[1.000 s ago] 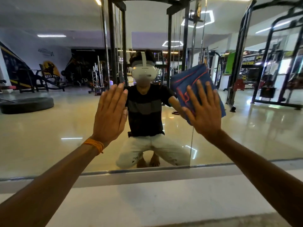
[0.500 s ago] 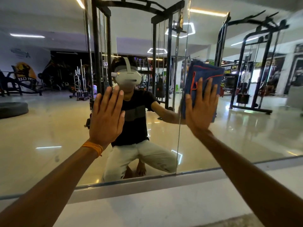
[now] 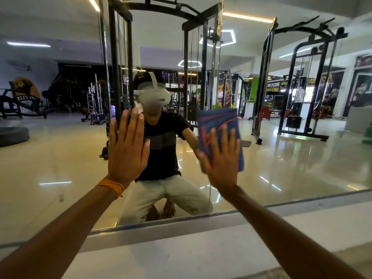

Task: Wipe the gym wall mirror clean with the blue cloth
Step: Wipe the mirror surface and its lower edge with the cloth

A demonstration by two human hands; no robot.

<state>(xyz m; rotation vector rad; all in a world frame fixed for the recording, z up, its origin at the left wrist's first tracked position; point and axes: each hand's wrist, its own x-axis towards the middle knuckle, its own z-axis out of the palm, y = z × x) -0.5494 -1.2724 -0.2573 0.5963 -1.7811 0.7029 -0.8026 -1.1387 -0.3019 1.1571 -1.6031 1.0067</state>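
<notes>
The gym wall mirror (image 3: 302, 162) fills the view in front of me, split by a vertical seam near the middle. My right hand (image 3: 221, 160) lies flat with spread fingers on the folded blue cloth (image 3: 217, 121), which has red stitching, and presses it against the glass just right of the seam. Most of the cloth's lower half is hidden under the hand. My left hand (image 3: 126, 150), with an orange thread band at the wrist, rests flat on the glass left of the seam, fingers straight and pointing up.
The mirror's metal bottom frame (image 3: 181, 228) runs just above a pale ledge (image 3: 161, 258). Reflected in the glass are a kneeling person with a white headset, black cable machines, weight racks, a tyre at the left and a glossy floor.
My right hand has slid the cloth down the glass by a hand's length, and it looks motion-blurred. The left hand stays planted on the mirror. My view has tilted slightly.
</notes>
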